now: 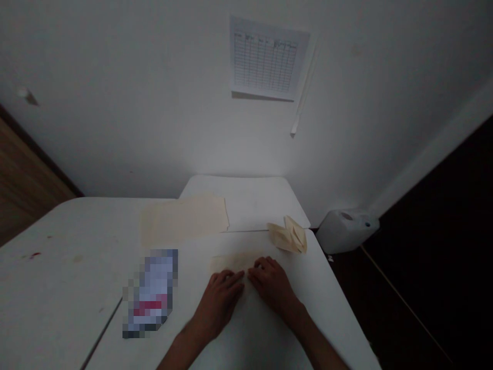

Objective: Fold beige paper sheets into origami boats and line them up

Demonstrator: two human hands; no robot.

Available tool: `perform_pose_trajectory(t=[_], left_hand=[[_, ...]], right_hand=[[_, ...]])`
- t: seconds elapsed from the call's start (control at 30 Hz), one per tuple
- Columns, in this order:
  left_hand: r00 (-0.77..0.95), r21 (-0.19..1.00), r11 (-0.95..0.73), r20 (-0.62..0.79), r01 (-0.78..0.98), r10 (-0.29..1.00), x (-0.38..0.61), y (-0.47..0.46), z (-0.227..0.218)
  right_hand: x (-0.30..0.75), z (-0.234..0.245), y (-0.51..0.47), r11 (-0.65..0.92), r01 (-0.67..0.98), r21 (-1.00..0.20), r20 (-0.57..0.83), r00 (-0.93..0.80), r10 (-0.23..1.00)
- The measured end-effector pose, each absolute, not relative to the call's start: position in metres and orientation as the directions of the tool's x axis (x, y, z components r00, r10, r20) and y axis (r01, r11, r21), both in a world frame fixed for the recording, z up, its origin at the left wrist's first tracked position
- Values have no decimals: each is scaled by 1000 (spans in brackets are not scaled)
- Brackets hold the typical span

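Left hand (217, 303): open and palm down, fingers together and lying flat on the near end of the cream paper strip (231, 263); not gripping.

Right hand (272, 287): same open, flat state, fingertips resting on the strip just beside the left fingers.

Paper strip: lies flat on the white folding table (57, 267), directly ahead of both hands, its near part hidden beneath them. Pressure through the flat fingers appears even, and the strip lies square to the table edge.

Nearby: a folded paper piece (288, 235) sits just beyond the right hand, angular and partly raised. A larger flat cream sheet (183, 218) lies further ahead, left of centre.

Left of hands: a pixelated packet (151, 293) lies close to the left hand; its contents cannot be made out.

Beyond: a printed grid chart (265, 56) is fixed to the wall. A white plastic jug (346, 231) stands past the table's right edge.
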State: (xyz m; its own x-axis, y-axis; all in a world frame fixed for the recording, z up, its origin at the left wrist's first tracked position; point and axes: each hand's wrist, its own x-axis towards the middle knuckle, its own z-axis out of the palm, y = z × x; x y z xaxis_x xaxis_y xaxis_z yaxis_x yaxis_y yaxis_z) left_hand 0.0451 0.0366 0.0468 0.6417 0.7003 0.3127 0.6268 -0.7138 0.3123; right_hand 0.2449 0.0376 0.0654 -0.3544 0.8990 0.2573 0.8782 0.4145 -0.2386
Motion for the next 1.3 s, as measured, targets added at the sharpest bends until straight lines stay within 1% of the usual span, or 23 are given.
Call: perform_pose_trajectory(t=[0.07,0.13,0.3,0.43,0.6,0.83,1.07,1.2,1.3], left_hand=[[639,348,-706,303,617,708,44,43,46],[617,381,-689,310,617,723,42,49,44],[508,449,-626,366,638,780,37,62,35],[447,488,-572,357,660,820,33,72,33],[461,481,-568,331,668,823,27,84,41],[513,435,-575,263,693,817,24,95,55],[497,428,-565,269,706,825,23,94,51],[482,421,-568,301,707,823,20,95,46],[498,422,-587,310,691,810,19,95,46]], right_hand=[[244,62,43,463,853,-242,248,-407,879],[244,59,48,473,846,-247,240,-420,876],[247,58,53,454,834,-313,206,-406,890],[248,60,62,427,839,-338,174,-390,904],[251,66,74,433,838,-332,181,-394,901],[254,77,86,508,787,-349,134,-495,859],[256,82,87,505,774,-382,123,-499,858],[256,84,88,497,777,-387,118,-493,862],[256,83,89,460,776,-432,99,-466,879]])
